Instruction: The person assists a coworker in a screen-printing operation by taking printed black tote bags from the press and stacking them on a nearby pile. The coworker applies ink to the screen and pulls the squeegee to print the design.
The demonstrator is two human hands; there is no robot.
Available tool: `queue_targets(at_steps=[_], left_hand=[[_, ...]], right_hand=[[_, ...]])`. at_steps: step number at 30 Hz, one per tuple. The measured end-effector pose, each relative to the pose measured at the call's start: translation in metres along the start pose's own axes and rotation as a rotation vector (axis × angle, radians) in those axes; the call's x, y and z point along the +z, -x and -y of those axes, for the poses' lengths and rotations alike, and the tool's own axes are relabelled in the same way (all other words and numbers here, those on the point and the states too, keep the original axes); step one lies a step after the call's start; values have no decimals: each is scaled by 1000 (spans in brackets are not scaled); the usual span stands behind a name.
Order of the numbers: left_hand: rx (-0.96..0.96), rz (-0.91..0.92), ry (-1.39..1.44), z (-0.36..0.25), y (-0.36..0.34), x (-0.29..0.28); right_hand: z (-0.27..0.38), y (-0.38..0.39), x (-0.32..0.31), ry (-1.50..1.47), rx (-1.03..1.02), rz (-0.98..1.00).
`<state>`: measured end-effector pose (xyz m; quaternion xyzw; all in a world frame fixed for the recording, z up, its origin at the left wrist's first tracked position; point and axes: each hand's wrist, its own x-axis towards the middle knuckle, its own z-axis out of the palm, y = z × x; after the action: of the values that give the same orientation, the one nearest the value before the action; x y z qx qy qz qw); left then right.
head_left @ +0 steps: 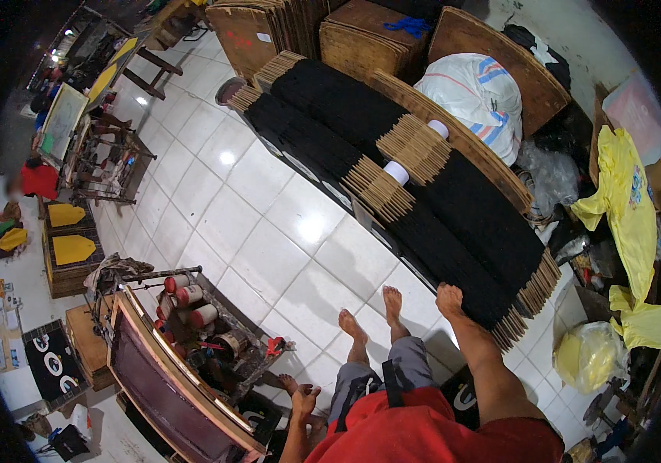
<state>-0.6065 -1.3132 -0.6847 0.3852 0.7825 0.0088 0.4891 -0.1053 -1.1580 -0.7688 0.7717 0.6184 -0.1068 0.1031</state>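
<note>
My right hand (449,299) is closed at the near edge of a long row of boards dressed in black cloth (454,255). The fingers curl against this edge, and the boards stand packed upright with their brown ends showing. My left hand (304,398) hangs low beside my left leg, near the screen-printing frame (184,393). Its fingers are small and partly hidden, so their grip is unclear. Two bundles of bare brown boards (381,189) sit mid-row, each with a white roll (397,172) beside it.
A cart with red-and-white tubs (202,315) stands on my left. Beyond the boards are wooden panels (492,69) and a white sack (473,96). Yellow shirts (627,208) and plastic bags (593,356) crowd the right side. White floor tiles (269,255) lie between cart and boards.
</note>
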Motion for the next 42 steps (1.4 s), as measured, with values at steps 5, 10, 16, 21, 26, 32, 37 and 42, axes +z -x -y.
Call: queue_targets(at_steps=[5,10,16,21,26,32,37,42], left_hand=[[18,34,-15,-7,3,-1],[39,33,-1,-18,9,0],[71,-70,12,-25,10,4],[-45,-61,352,-25,10,13],[-112,-13,633,-21,20,17],[-294,-60,842,3,33,47],[-261,-152,896,28,46,78],[-311,-118,890,35,26,85]], right_hand=[[-1,1,-2,25,25,3],[1,-3,-18,31,52,79],[23,7,-66,-64,44,-60],[63,26,-105,-172,-5,-12],[99,41,-122,-289,-118,113],[105,31,-122,-285,-208,166],[77,7,-122,-199,-177,310],[63,-11,-125,-144,-50,381]])
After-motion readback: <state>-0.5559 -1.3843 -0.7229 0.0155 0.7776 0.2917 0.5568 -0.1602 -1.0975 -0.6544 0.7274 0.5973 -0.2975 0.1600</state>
